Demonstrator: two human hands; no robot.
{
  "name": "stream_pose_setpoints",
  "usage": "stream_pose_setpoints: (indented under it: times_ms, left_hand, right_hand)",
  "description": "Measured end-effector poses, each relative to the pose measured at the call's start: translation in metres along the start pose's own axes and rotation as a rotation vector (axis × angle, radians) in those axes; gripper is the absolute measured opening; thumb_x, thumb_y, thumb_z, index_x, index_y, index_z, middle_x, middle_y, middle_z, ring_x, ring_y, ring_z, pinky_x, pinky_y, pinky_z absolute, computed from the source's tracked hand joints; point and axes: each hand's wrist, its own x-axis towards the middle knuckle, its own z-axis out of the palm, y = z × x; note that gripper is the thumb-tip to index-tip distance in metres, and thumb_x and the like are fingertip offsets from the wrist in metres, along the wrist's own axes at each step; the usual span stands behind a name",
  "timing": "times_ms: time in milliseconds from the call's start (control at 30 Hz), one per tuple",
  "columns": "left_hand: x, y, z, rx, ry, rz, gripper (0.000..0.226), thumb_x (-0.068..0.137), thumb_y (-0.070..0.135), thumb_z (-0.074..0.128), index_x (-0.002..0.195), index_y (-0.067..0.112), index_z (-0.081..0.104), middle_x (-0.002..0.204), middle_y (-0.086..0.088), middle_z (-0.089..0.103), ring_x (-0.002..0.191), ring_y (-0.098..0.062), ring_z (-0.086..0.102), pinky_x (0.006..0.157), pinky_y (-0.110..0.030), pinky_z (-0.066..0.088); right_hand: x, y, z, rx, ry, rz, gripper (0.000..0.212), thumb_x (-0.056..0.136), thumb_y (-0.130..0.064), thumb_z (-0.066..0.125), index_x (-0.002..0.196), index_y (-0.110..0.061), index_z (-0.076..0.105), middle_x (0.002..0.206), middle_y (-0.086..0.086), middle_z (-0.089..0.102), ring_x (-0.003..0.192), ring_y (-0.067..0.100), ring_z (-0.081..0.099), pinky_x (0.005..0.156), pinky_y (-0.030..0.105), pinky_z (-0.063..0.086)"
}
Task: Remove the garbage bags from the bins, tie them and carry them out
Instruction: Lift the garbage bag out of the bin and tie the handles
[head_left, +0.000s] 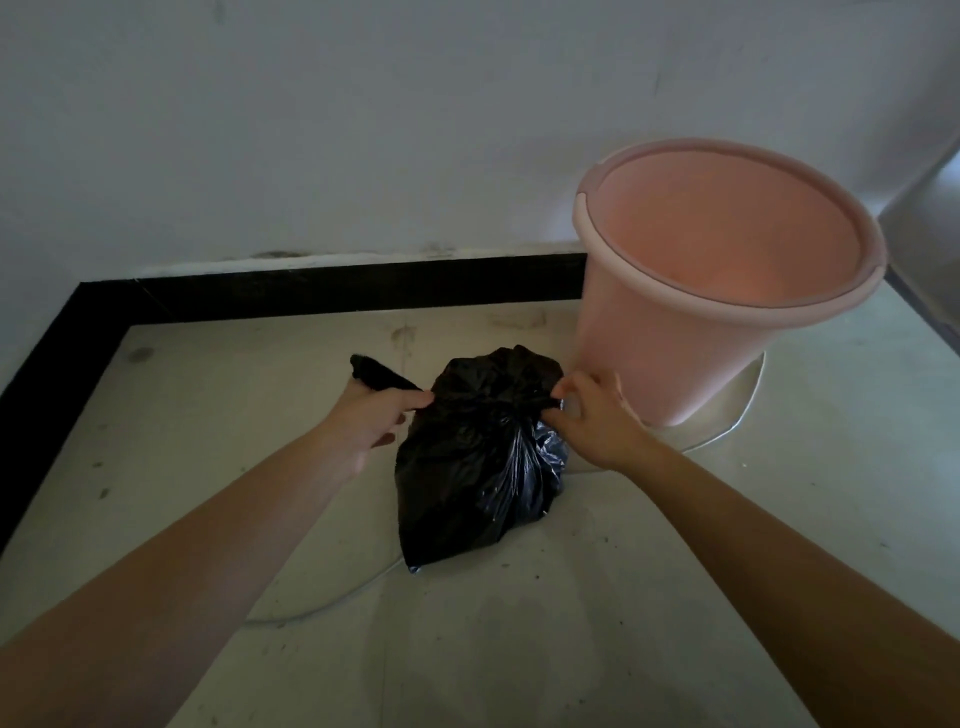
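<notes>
- My left hand (371, 415) grips one twisted black end of the garbage bag (478, 462); my right hand (592, 415) pinches the other end.
- The bag sits on the floor (675, 571).
- Just beyond, near the baseboard (337, 286), stands the pink bin (691, 364).

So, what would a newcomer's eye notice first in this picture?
Probably the black garbage bag on the floor in the middle, with the left hand and the right hand each gripping an end of its top. Next, the pink bin, with no bag inside, stands at upper right by the wall.
</notes>
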Motion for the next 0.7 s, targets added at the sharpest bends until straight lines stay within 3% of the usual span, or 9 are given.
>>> stream_pose_setpoints:
  times_ms: [67, 133, 200, 267, 367, 467, 533, 700]
  left_hand:
    - [0.002, -0.013, 0.004, 0.091, 0.027, -0.045, 0.113, 0.077, 0.030, 0.086, 0.157, 0.017, 0.009, 0.141, -0.003, 0.046, 0.127, -0.022, 0.047, 0.109, -0.040, 0.040]
    - [0.006, -0.025, 0.013, 0.088, -0.005, -0.113, 0.129, 0.077, 0.042, 0.084, 0.158, 0.019, -0.013, 0.157, -0.007, 0.033, 0.142, -0.026, 0.036, 0.117, -0.039, 0.029]
    - [0.014, -0.034, 0.021, -0.042, -0.089, -0.188, 0.133, 0.075, 0.050, 0.084, 0.158, 0.019, -0.015, 0.162, -0.007, 0.030, 0.145, -0.026, 0.033, 0.118, -0.038, 0.026]
    - [0.022, -0.038, 0.028, -0.131, -0.140, -0.205, 0.133, 0.070, 0.054, 0.085, 0.159, 0.024, -0.009, 0.157, -0.007, 0.036, 0.140, -0.029, 0.041, 0.117, -0.042, 0.032]
    - [0.021, -0.037, 0.040, -0.193, -0.131, -0.086, 0.101, 0.074, 0.048, 0.083, 0.155, 0.022, 0.028, 0.143, -0.008, 0.056, 0.121, -0.028, 0.061, 0.103, -0.043, 0.049]
    - [0.013, -0.033, 0.041, -0.194, -0.002, 0.096, 0.068, 0.068, 0.047, 0.082, 0.128, 0.019, 0.066, 0.119, -0.006, 0.073, 0.105, -0.026, 0.072, 0.098, -0.047, 0.054]
    - [0.000, -0.022, 0.036, -0.129, 0.106, 0.185, 0.050, 0.075, 0.044, 0.081, 0.118, 0.020, 0.070, 0.112, -0.002, 0.075, 0.104, -0.024, 0.071, 0.097, -0.045, 0.054]
    - [-0.065, 0.046, 0.011, -0.083, 0.220, 0.310, 0.010, 0.090, 0.029, 0.074, 0.100, 0.026, 0.070, 0.100, 0.001, 0.074, 0.097, -0.020, 0.069, 0.088, -0.040, 0.054]
  right_hand:
    - [0.001, 0.009, 0.007, 0.293, -0.026, 0.195, 0.060, 0.088, -0.043, 0.070, 0.134, -0.023, 0.037, 0.140, 0.010, 0.028, 0.120, 0.030, 0.046, 0.094, 0.036, 0.042]
    - [0.000, 0.011, 0.016, 0.560, -0.079, 0.350, 0.097, 0.075, -0.053, 0.077, 0.146, -0.031, 0.015, 0.147, 0.006, 0.025, 0.125, 0.030, 0.046, 0.094, 0.041, 0.051]
    - [-0.001, 0.012, 0.026, 0.760, -0.167, 0.429, 0.116, 0.070, -0.056, 0.080, 0.150, -0.042, -0.003, 0.146, 0.001, 0.033, 0.123, 0.028, 0.051, 0.092, 0.049, 0.056]
    - [-0.003, 0.009, 0.030, 0.862, -0.244, 0.452, 0.112, 0.082, -0.045, 0.077, 0.153, -0.042, -0.011, 0.136, -0.001, 0.043, 0.116, 0.025, 0.056, 0.091, 0.049, 0.055]
    - [0.002, 0.006, 0.037, 0.909, -0.216, 0.399, 0.095, 0.086, -0.034, 0.076, 0.152, -0.039, 0.009, 0.134, -0.003, 0.052, 0.112, 0.022, 0.060, 0.086, 0.045, 0.057]
    - [0.007, 0.000, 0.029, 0.864, -0.135, 0.306, 0.089, 0.081, -0.025, 0.081, 0.149, -0.034, 0.023, 0.127, -0.005, 0.058, 0.113, 0.020, 0.061, 0.096, 0.046, 0.055]
    - [0.005, -0.011, 0.014, 0.813, -0.118, 0.235, 0.083, 0.081, -0.020, 0.081, 0.144, -0.030, 0.029, 0.119, -0.007, 0.059, 0.112, 0.018, 0.060, 0.098, 0.042, 0.053]
    - [-0.023, -0.073, -0.050, 0.778, -0.139, 0.091, 0.076, 0.084, -0.017, 0.078, 0.145, -0.022, 0.031, 0.125, -0.004, 0.055, 0.117, 0.015, 0.055, 0.101, 0.034, 0.046]
